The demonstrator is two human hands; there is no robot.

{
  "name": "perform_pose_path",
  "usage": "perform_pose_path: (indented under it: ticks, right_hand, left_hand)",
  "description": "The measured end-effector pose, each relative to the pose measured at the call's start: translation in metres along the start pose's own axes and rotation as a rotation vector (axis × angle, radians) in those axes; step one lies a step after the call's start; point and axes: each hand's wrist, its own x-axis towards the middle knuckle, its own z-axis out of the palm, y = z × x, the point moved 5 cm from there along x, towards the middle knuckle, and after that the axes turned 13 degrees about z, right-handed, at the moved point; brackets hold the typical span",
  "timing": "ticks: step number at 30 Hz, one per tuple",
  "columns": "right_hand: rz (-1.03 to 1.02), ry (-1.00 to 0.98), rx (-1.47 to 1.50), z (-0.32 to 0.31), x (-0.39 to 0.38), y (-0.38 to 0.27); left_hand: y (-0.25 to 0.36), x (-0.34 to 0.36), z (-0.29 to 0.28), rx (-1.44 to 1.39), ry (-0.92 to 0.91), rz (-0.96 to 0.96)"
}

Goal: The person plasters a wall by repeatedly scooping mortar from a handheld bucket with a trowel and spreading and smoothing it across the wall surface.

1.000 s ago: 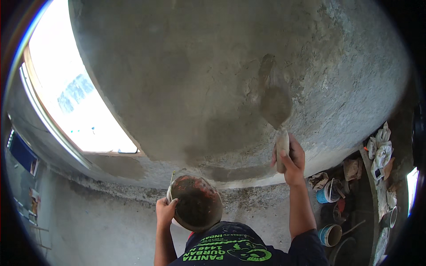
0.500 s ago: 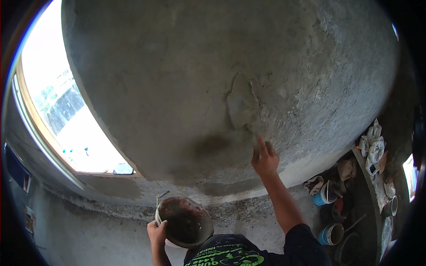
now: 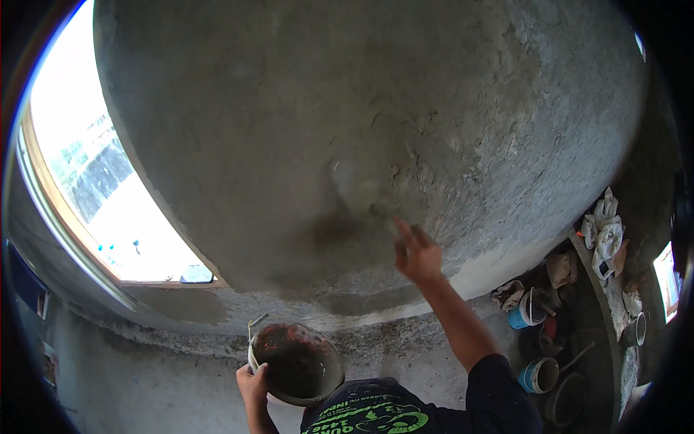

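My right hand is closed on the handle of a trowel, whose blade lies against the grey plastered wall. The blade is blurred and hard to tell from the wet plaster about it. Lower down, my left hand grips the rim of a bucket at its left side, thumb over the edge. Dark mortar coats the bucket's inside, with reddish patches near the far rim. Its bent handle sticks up at the left.
At left, a bright window opening with a wooden frame borders the wall. To the right on the floor stand a blue-and-white bucket, another bucket and a dark round tub. White sacks lie on a ledge.
My right hand and the trowel have moved left and slightly down across the wall. The thick-edged patch of plaster around the blade is now flatter. My left hand still holds the bucket.
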Motion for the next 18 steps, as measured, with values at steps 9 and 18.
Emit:
perform_pose_path:
  ticks: [9, 18]
  right_hand:
    - [0.050, 0.028, 0.089, -0.012, -0.022, 0.037]
    - [0.205, -0.161, -0.133, 0.003, -0.116, 0.098]
  left_hand:
    - [0.001, -0.004, -0.004, 0.145, -0.015, -0.010]
    - [-0.001, -0.010, -0.001, 0.089, 0.024, -0.002]
